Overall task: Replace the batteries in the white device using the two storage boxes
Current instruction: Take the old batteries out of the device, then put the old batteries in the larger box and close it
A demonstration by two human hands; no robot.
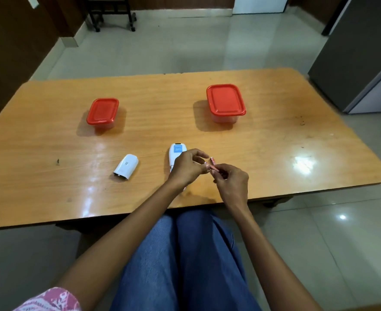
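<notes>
Jeans [185, 254] nearest. Left hand [186, 168] and right hand [232, 182] pinch one red battery [213, 163] over white device [177, 151]. Left box [102, 111], right box [225, 99] far, lidded.

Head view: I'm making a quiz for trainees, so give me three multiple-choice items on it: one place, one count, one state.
1. Where does the cover lie?
A left of the device
B on the floor
C on a lap

2. How many red-lidded boxes stand on the table?
A one
B two
C three

3. What is the right hand doing?
A pinching a battery
B lying flat
C gripping a lid

Key:
1 A, the cover rests on the table to the device's left.
2 B, one box stands on each side.
3 A, its fingertips close on the battery.
</notes>
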